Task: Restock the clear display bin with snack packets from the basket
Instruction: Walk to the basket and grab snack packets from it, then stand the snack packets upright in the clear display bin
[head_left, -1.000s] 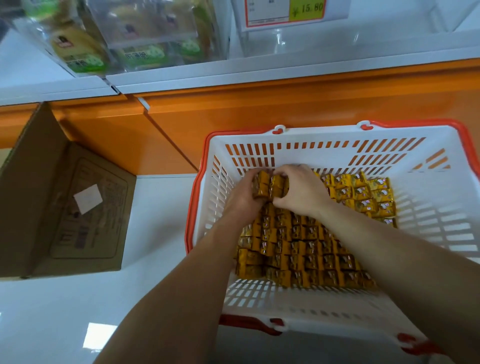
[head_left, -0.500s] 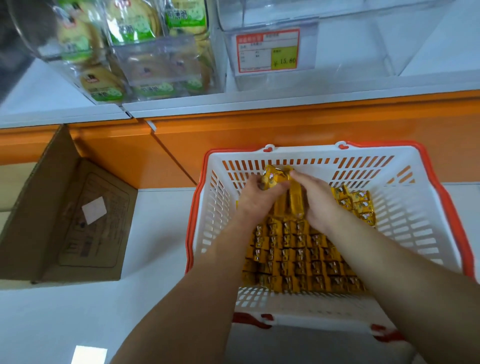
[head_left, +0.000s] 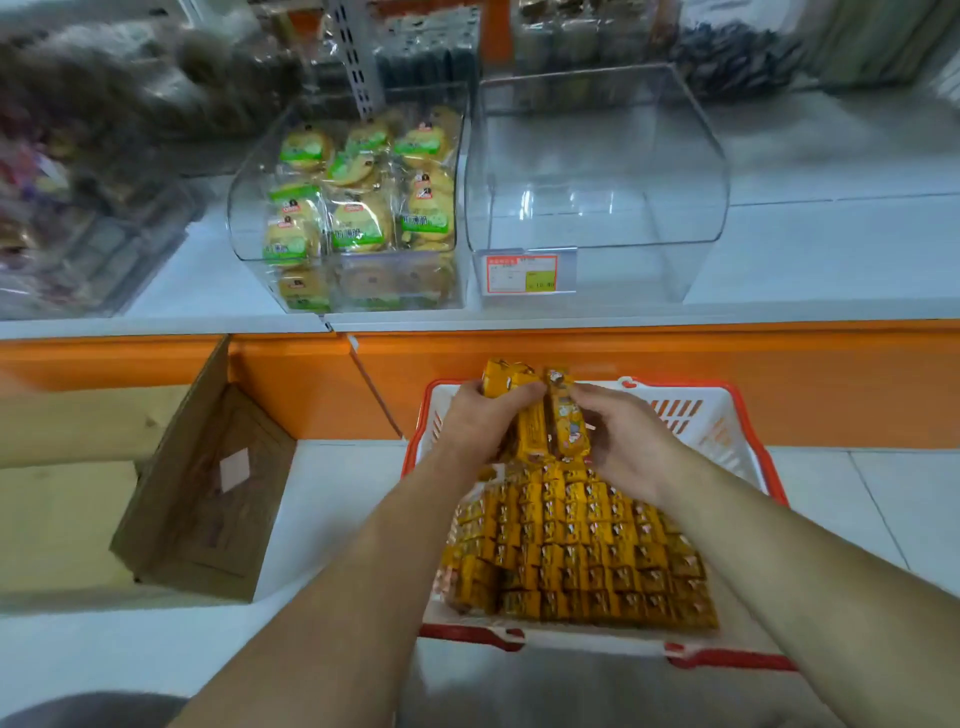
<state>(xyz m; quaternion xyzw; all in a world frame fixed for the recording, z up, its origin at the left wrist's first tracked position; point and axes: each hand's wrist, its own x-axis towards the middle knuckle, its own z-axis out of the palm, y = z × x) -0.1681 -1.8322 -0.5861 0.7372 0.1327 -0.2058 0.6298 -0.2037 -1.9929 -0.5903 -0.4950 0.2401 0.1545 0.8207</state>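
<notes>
A white basket with a red rim (head_left: 748, 447) stands on the floor, packed with rows of yellow snack packets (head_left: 576, 545). My left hand (head_left: 478, 421) and my right hand (head_left: 623, 441) together grip a bunch of yellow packets (head_left: 550, 415) lifted above the basket's far end. Up on the shelf sits the clear display bin (head_left: 597, 187) with nothing inside it and a red price tag (head_left: 522, 274) on its front.
Left of that bin, another clear bin (head_left: 358, 208) holds green-labelled round cakes. An orange shelf front (head_left: 779, 384) runs behind the basket. An open cardboard box (head_left: 202, 499) lies on the white floor to the left. Bagged goods fill the blurred back shelf.
Both hands have lifted the bunch of packets up out of the basket toward the shelf. My view has tilted upward, bringing the clear bins fully into sight.
</notes>
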